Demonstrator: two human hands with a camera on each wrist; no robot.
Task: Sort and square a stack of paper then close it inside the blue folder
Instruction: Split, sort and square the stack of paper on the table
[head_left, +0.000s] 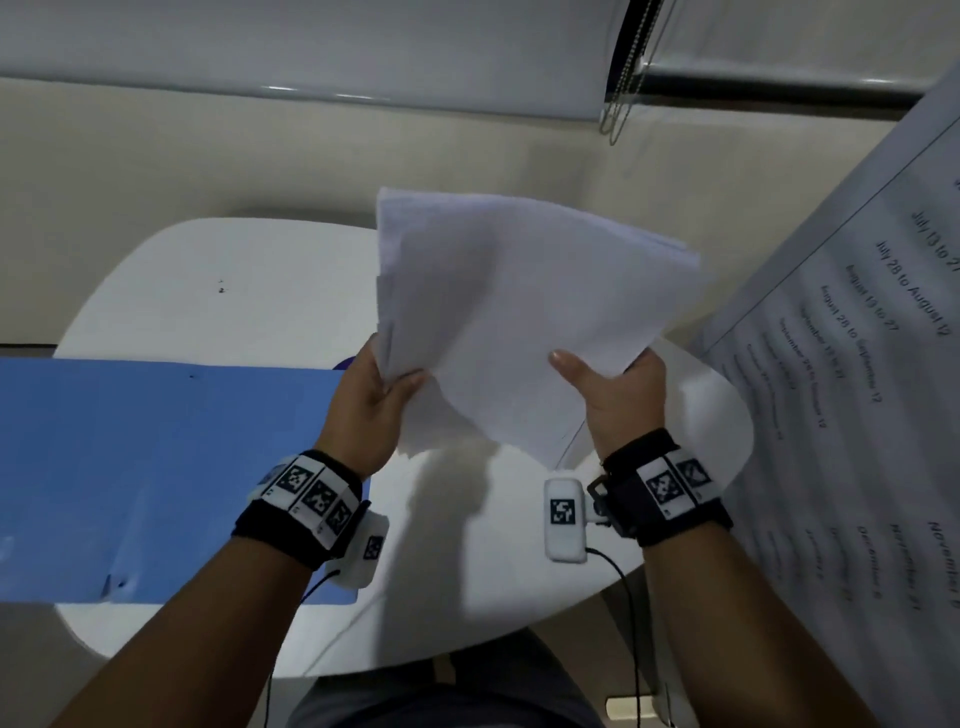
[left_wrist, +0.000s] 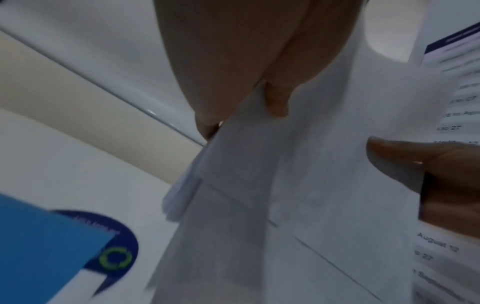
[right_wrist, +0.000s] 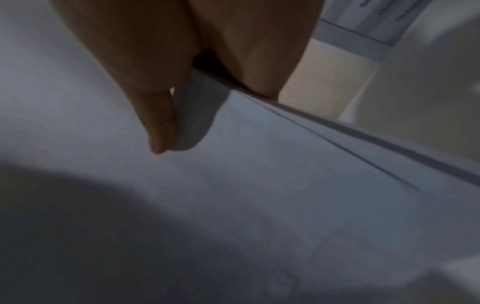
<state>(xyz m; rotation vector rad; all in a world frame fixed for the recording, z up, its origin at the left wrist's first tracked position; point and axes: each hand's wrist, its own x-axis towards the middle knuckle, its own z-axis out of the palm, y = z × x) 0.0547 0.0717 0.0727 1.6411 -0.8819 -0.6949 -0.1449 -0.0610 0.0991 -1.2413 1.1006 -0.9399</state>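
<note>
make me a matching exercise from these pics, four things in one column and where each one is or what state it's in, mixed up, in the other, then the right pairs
Things
1. stack of paper
2. blue folder
3. printed sheet with dates
4. round dark sticker

Places or states
A. lying open on the left side of the white table
B. partly covered by a corner of the folder
C. held up off the table by the left hand and right hand
D. at the far right edge of the head view

Pairs: 1-C, 2-A, 3-D, 4-B

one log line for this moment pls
stage: squaring | paper stack: lifted, uneven | left hand: grip on stack | right hand: grip on stack | blue folder: open
</note>
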